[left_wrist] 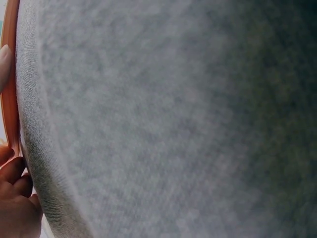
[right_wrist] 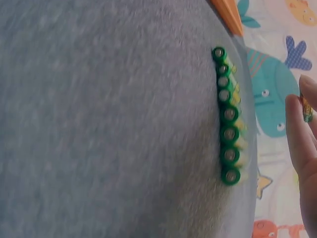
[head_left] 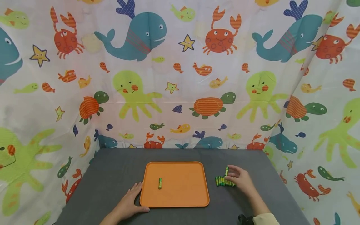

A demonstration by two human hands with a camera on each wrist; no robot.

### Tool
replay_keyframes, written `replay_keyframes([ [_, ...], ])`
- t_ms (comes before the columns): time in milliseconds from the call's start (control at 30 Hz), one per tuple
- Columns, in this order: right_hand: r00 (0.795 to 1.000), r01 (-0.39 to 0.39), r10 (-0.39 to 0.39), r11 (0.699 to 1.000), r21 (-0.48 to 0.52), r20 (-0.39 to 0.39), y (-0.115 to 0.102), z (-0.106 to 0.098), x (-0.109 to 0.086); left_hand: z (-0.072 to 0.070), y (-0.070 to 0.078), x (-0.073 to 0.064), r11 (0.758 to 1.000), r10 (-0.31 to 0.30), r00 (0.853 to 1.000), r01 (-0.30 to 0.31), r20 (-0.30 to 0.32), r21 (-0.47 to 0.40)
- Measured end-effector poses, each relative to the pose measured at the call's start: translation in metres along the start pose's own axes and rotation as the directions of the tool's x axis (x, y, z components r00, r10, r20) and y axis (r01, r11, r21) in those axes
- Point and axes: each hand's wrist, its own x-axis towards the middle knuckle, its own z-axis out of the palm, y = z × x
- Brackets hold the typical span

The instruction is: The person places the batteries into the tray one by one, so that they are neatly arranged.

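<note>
Head view: left hand (head_left: 130, 201) flat on grey desk (head_left: 112, 175), fingers relaxed, touching flat orange plastic tray (head_left: 182, 193) holding one green battery (head_left: 160, 183). Right hand (head_left: 239, 179) pinches another battery (head_left: 226, 170) above the row of green batteries (head_left: 222, 181). Looks like a pickup step; the tray offers wide open room. Left wrist view: tray rim (left_wrist: 9, 99) beside fingers (left_wrist: 15, 173). Right wrist view: battery row (right_wrist: 228, 116) near the desk edge.

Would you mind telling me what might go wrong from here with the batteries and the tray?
The right hand pinches one battery right above the row of batteries; brushing them might scatter the row. The lone battery on the orange tray may roll if the left hand, at the tray's edge, nudges it.
</note>
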Motion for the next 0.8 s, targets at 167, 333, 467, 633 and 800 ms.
replay_keyframes([
  [167, 1.0, 0.017, -0.017, 0.999, 0.028, 0.01, -0.008, 0.008, 0.003, 0.0, 0.0, 0.001, 1.0, -0.008, 1.0, 0.008, 0.004, 0.0],
  [333, 0.999, 0.016, -0.017, 0.999, 0.045, 0.03, -0.019, 0.019, 0.007, 0.0, 0.001, 0.0, 1.0, -0.013, 1.0, 0.013, 0.005, -0.005],
  [467, 0.999, 0.023, -0.023, 1.0, 0.017, 0.038, -0.029, 0.028, 0.01, 0.0, 0.001, 0.0, 1.0, -0.021, 1.0, 0.021, 0.004, -0.006],
  [633, 0.999, 0.037, -0.037, 0.999, 0.01, 0.03, -0.042, 0.034, 0.014, 0.0, 0.002, 0.0, 1.0, -0.022, 1.0, 0.022, 0.003, -0.003],
  [800, 0.998, 0.036, -0.038, 0.998, 0.048, 0.041, -0.056, 0.039, 0.017, 0.0, 0.003, 0.001, 1.0, -0.023, 1.0, 0.023, 0.004, 0.002],
])
